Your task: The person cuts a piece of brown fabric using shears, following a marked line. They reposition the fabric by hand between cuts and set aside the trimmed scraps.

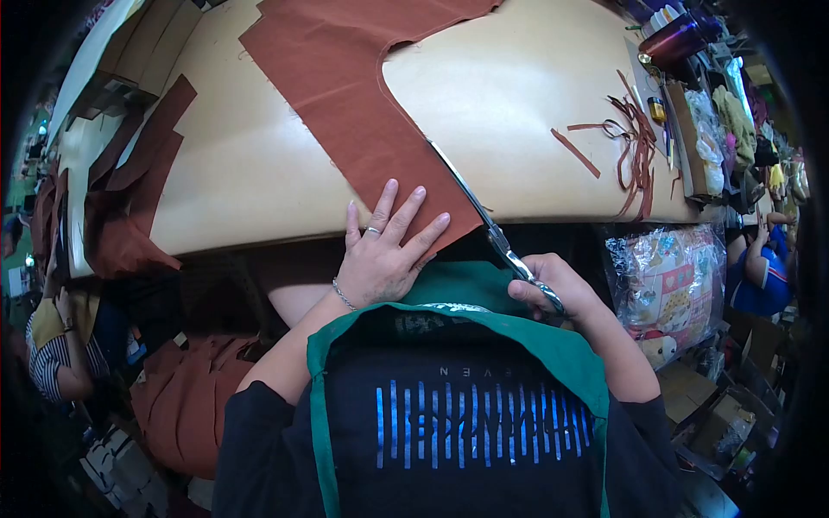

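A large piece of rust-brown fabric [363,112] lies on the pale table, its near end reaching the front edge. My left hand [384,246] rests flat on that near end with the fingers spread, a ring and a bracelet on it. In my right hand [557,289] is a pair of long metal scissors [496,237], my fingers wrapped round the handles. The blades point away and to the left, along the right edge of the fabric. Whether the blades are apart cannot be made out.
Thin brown fabric strips [635,155] lie on the table's right side, beside a box of plastic-wrapped things [704,142]. More brown fabric pieces [142,190] hang over the left edge. Below right stands a plastic-wrapped patterned bundle [669,285]. Other people [764,263] are at both sides.
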{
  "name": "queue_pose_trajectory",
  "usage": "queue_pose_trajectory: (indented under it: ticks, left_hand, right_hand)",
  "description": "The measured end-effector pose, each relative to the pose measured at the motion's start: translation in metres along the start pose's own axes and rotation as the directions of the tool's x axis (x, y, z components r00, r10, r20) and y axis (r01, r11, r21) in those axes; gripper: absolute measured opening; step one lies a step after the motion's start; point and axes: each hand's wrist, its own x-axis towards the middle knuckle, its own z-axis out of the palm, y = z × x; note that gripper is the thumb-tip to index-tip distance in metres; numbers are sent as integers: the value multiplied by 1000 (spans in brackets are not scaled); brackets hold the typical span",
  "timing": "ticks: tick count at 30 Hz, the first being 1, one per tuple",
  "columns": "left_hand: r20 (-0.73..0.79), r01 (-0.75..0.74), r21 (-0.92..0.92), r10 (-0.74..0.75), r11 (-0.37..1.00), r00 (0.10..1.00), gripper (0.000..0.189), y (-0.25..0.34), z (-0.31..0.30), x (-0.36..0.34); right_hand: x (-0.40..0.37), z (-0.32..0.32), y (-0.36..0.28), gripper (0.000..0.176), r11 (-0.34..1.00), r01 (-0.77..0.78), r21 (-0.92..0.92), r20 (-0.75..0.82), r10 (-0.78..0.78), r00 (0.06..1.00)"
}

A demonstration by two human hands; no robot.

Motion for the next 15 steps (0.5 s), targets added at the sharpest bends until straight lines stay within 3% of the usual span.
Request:
queue_pose_trajectory:
  ticks: [2, 6, 15]
  left_hand:
    - [2, -8, -1, 8, 1000, 1000, 43, 1, -2, 0]
    - [18, -57, -30, 57, 998, 998, 42, 2, -3, -3]
    - [21, -61, -65, 62, 996, 998, 43, 2, -2, -4]
  right_hand:
    - [5, -5, 3, 61, 996, 86, -39, 40, -85, 996]
    - [16, -10, -15, 65, 995, 68, -72, 112, -59, 992]
    - [19, -9, -21, 72, 993, 59, -101, 92, -50, 995]
